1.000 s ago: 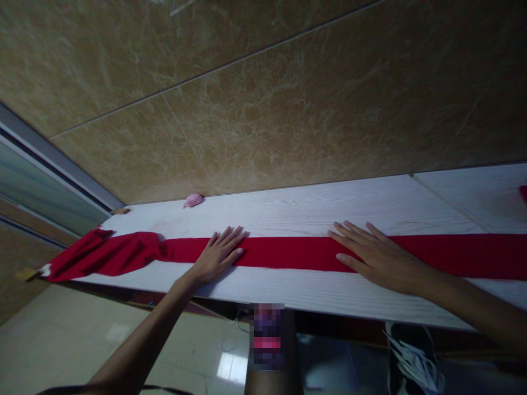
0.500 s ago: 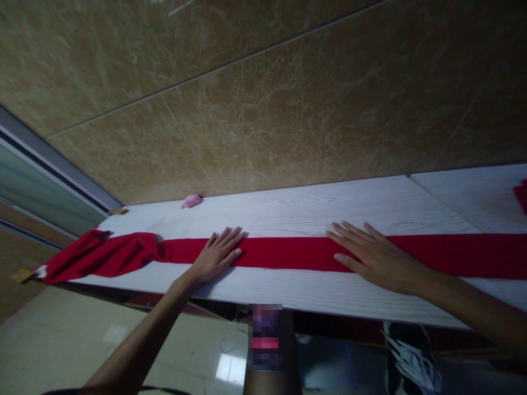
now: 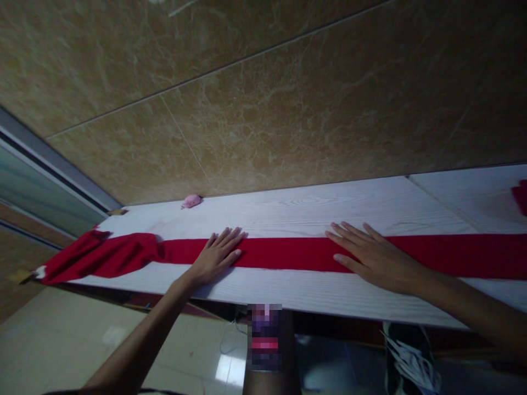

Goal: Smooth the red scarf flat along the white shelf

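A long red cloth strip [image 3: 284, 255] lies flat along a white wood-grain table [image 3: 313, 206]. My left hand [image 3: 217, 255] rests palm down on the strip, fingers stretched out. My right hand [image 3: 373, 256] lies flat on the strip further right, fingers spread. Left of my left hand the strip widens into a crumpled red bunch [image 3: 102, 253] that hangs over the table's left end. The strip runs on past the right edge of the view.
A small pink object [image 3: 191, 201] sits at the table's back edge against the brown marble-tile wall [image 3: 255, 99]. Another bit of red cloth [image 3: 521, 196] shows at far right. Below the table's near edge are a glossy tiled floor and a dark shoe [image 3: 411, 356].
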`<move>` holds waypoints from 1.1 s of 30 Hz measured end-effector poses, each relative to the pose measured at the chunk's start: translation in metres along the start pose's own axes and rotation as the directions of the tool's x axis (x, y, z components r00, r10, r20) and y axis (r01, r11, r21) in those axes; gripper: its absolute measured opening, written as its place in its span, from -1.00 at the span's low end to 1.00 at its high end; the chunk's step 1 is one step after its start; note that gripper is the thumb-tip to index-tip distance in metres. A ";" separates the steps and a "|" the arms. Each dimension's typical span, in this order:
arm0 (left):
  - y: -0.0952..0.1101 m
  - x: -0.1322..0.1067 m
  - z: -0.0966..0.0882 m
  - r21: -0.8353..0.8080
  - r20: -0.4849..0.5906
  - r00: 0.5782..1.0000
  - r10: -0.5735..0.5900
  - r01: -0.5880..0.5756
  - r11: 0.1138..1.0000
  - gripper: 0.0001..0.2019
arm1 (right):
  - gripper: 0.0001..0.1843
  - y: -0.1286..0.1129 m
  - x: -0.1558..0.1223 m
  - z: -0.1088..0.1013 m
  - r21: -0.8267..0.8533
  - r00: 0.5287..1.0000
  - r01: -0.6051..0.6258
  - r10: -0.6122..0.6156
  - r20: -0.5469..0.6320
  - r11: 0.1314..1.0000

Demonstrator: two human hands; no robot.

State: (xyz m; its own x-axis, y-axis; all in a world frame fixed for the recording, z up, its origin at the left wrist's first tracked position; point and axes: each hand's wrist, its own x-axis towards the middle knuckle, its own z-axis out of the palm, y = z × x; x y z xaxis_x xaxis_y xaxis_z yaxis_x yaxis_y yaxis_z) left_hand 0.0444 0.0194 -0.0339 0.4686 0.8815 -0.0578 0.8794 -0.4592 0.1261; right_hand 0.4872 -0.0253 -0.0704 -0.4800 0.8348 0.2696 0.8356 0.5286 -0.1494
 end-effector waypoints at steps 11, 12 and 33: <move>0.002 -0.001 0.000 0.008 0.000 1.000 -0.006 0.006 1.000 -0.37 | -0.25 -0.002 0.001 -0.002 -0.014 1.000 -0.002 0.002 0.015 1.000; 0.001 -0.001 0.000 0.007 -0.002 1.000 -0.002 0.002 1.000 -0.37 | -0.26 -0.002 0.001 -0.001 -0.013 1.000 0.000 0.000 0.009 1.000; -0.007 -0.001 0.004 0.037 -0.038 0.998 0.042 -0.040 0.999 -0.43 | -0.30 0.001 0.000 0.001 -0.006 1.000 0.004 -0.004 -0.007 1.000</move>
State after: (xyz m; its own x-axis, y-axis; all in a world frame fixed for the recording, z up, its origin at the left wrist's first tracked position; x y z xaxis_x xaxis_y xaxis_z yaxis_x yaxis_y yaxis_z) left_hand 0.0384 0.0215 -0.0387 0.5012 0.8652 -0.0145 0.8623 -0.4979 0.0918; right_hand 0.4879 -0.0250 -0.0715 -0.4818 0.8313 0.2771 0.8351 0.5314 -0.1422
